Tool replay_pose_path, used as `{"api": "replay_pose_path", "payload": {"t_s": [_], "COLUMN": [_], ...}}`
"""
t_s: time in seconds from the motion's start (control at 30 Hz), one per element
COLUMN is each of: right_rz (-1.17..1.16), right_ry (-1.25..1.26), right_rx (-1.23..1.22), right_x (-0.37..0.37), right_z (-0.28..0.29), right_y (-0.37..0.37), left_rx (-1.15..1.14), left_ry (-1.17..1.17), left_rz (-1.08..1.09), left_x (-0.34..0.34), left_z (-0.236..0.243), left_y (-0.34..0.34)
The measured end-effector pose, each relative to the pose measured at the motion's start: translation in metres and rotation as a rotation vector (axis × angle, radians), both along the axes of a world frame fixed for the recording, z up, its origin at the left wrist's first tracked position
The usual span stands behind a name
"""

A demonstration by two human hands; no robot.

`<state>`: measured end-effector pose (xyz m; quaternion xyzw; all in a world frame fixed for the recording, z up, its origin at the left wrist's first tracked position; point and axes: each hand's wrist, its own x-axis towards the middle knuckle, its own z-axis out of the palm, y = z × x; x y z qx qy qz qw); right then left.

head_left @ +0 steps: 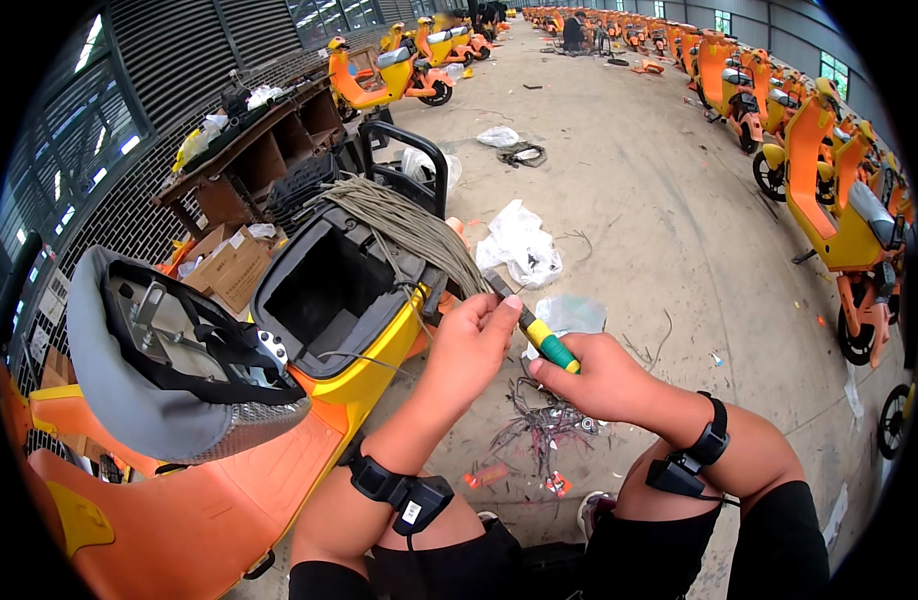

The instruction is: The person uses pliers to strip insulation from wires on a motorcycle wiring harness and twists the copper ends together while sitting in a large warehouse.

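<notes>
One green-and-yellow tool [541, 335] sits mid-frame in the closed right grip [609, 378]; the left grip [469, 345] curls beside the cable bundle [404, 222], its hold unclear. Control likely improves with the left thumb clear of the tip.

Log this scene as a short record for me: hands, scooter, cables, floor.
Right hand: closed around a green-and-yellow-handled tool
Left hand: curled beside the tool's front end; exact hold unclear
Scooter: orange and yellow, grey seat tipped up, storage compartment open
Cables: bundle lying over the compartment's rim
Floor: white plastic bag, thin wire scraps
</notes>
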<state>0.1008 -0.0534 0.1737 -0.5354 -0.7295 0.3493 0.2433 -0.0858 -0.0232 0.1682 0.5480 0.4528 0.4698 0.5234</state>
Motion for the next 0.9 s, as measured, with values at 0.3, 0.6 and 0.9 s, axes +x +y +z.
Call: {"api": "replay_pose_path", "payload": {"t_s": [0.3, 0.6, 0.9], "right_rz": [-0.035, -0.014, -0.011], "right_ry": [0.002, -0.089, -0.034], "right_rx": [-0.065, -0.008, -0.044], "right_x": [0.007, 0.005, 0.005], "right_z": [0.001, 0.008, 0.009], "right_y": [0.001, -0.003, -0.005], "left_rx": [0.239, 0.465, 0.444], "left_ry": [0.326, 0.528, 0.477], "left_rz": [0.070, 0.166, 0.182], "left_x": [-0.007, -0.003, -0.001], "left_z": [-0.005, 0.003, 0.005], "left_y": [0.000, -0.007, -0.007]}}
